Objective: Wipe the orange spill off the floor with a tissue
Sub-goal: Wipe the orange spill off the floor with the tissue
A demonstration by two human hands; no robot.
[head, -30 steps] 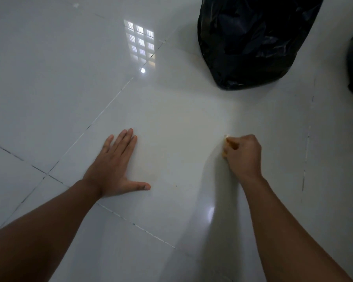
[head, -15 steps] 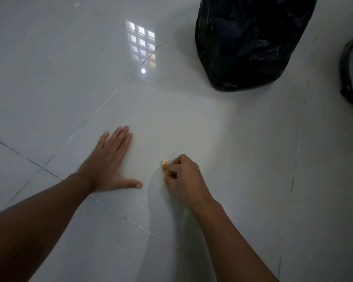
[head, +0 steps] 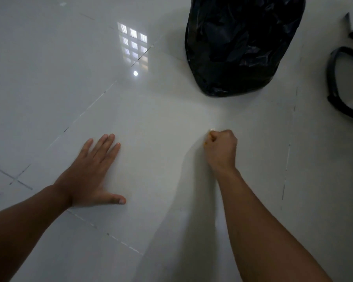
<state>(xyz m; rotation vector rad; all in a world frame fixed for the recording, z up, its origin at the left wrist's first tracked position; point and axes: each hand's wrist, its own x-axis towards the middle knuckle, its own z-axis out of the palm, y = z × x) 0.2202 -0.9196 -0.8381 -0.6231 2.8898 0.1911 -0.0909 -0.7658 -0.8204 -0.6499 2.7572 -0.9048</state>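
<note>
Right hand (head: 220, 149) is curled into a fist on the floor (head: 49, 68), knuckles down, with a small scrap of tissue (head: 209, 137) clenched inside it; only a pale, orange-stained edge of the tissue peeks out at the top left of the fist, touching the tile. Left hand (head: 90, 174) lies flat on the same large white tile, palm down, fingers straight and close together, thumb stretched out to the side toward the right hand. The two hands are well apart, with bare glossy tile between them. Of the orange spill, only a very faint warm tint shows on the tile between and ahead of the hands, too weak to outline.

Beyond the right hand a black plastic bag (head: 240, 45) stands on the floor, full and crinkled. At the right edge a dark curved frame (head: 334, 82) rests on the floor, partly cut off by the picture. A bright window reflection (head: 134, 45) shines on the tiles ahead of the left hand, and thin grout lines cross the floor.
</note>
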